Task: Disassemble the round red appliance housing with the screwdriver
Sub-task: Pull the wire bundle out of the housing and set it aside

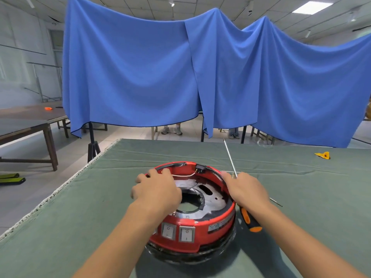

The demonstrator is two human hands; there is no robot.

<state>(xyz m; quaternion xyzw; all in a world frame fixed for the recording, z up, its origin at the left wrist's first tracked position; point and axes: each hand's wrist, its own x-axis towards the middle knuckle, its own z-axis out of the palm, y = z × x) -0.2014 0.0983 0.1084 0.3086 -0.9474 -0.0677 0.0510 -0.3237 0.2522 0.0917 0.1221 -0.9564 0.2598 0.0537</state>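
Gripping screwdriver point(249, 215), right hand point(248, 189) beside red housing point(192, 231); left hand point(155, 190) flat, uncurled, on rim.

The round appliance housing point(200, 233) was red with a silver metal interior and two white rocker switches point(177, 232) at 6 o'clock. The screwdriver point(249, 218) handle was orange and black. The table cloth point(301, 197) was dull green; the backdrop cloth point(140, 77) at 12 o'clock was plain blue.
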